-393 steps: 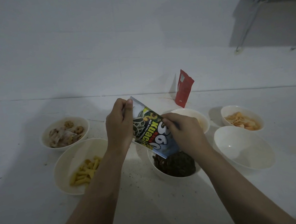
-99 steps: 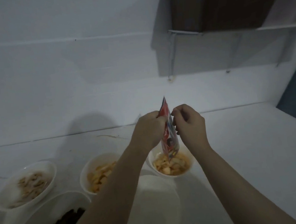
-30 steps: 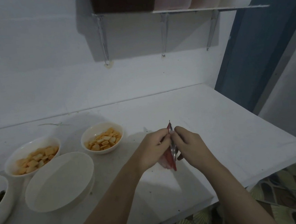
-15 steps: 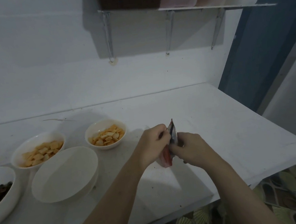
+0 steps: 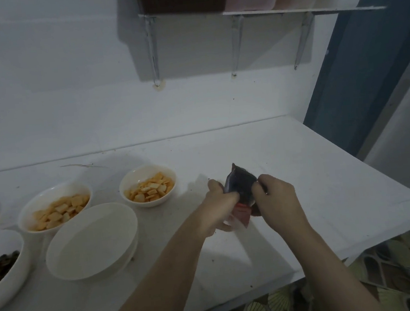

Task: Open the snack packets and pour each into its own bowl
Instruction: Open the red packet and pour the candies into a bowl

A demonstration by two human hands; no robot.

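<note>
A small red snack packet point(image 5: 242, 194) is held above the white counter point(image 5: 328, 193), toward its right part and well apart from the bowls. Its long axis is set roughly upright, tilted a little, with one pointed corner directed up and away from the person and the red lower end directed down toward the counter. The dark inner side is turned to the camera, spread between the two hands; blur hides whether the top is torn. The left hand point(image 5: 220, 199) is closed on the packet's left edge, fingers curled round it, the forearm brought in from the lower left. The right hand point(image 5: 274, 198) is pinched on the right edge, knuckles turned up, the forearm brought in from the lower right. To the left, a bowl of orange crackers point(image 5: 148, 185) is seen nearest the packet, a second cracker bowl point(image 5: 54, 205) beyond it, an empty bowl point(image 5: 92, 240) in front of both, and a bowl of dark snack point(image 5: 2, 267) at the frame's left edge. A shelf point(image 5: 285, 12) is fixed to the wall above.
</note>
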